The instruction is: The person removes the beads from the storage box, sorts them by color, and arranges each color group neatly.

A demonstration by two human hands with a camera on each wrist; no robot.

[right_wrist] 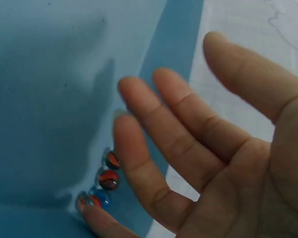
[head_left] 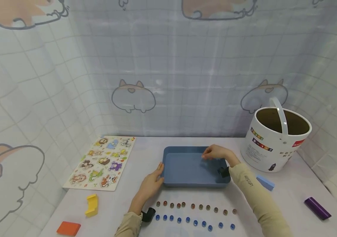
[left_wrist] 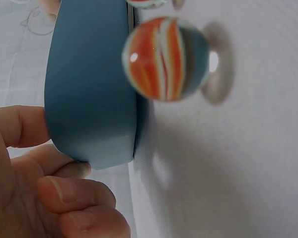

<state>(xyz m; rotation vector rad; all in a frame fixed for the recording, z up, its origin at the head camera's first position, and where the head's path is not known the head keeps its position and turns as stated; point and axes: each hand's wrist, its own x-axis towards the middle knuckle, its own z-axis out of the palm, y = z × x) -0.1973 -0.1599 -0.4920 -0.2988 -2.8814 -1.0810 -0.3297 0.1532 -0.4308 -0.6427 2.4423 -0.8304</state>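
Observation:
A shallow blue-grey tray (head_left: 192, 185) lies on the table in front of the person. The left hand (head_left: 151, 184) holds it at the near left corner, thumb and a finger on its walls, the other fingers curled. Over the tray's right part is the right hand (head_left: 217, 153); in the right wrist view its thumb stands apart from loosely bent fingers, with nothing between them. Several glass marbles (right_wrist: 108, 179), red-orange and blue, lie in a tray corner below, one fingertip overlapping them. Near the left hand, an orange-and-white marble (left_wrist: 161, 59) rests on the table.
Two rows of marbles, reddish-brown (head_left: 193, 206) and blue (head_left: 195, 223), line the table before the tray. An animal puzzle board (head_left: 100, 161), yellow block (head_left: 91, 205) and orange block (head_left: 68, 228) lie left. Right are a white bucket (head_left: 263, 158), blue block (head_left: 265, 183) and purple block (head_left: 317, 208).

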